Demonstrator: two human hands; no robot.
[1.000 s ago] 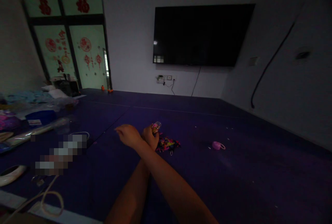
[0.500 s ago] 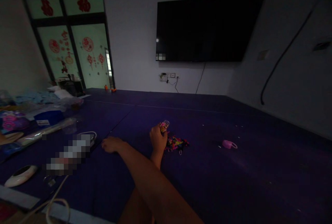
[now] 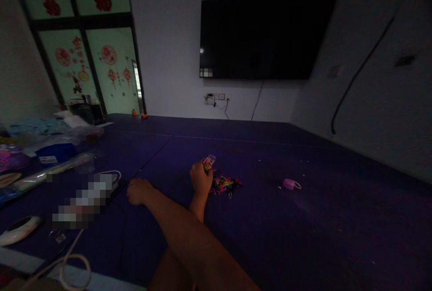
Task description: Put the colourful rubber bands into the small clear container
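My forearms cross, the right one on top. My left hand (image 3: 200, 176) is closed around a small clear jar (image 3: 209, 162) with colourful small elastic bands inside. Just beside that hand, a loose pile of colourful elastic bands (image 3: 224, 184) lies on the purple surface (image 3: 263, 228). My right hand (image 3: 139, 191) is farther left, low over the surface, its fingers curled in. Whether anything is inside it is hidden. Over to the right lies a pink lid with a loop handle (image 3: 289, 184), apart from both hands.
Left of my right hand lies a blurred-out object (image 3: 86, 201) with a pale cable (image 3: 76, 257). Also there are a white oval device (image 3: 20, 229), a blue box (image 3: 56, 153) and plastic bags. A television (image 3: 266, 37) hangs on the far wall.
The view has shifted slightly, so everything sits a little farther left. My right hand's fingers, stretched out before, are now curled in. My left hand still holds the jar.
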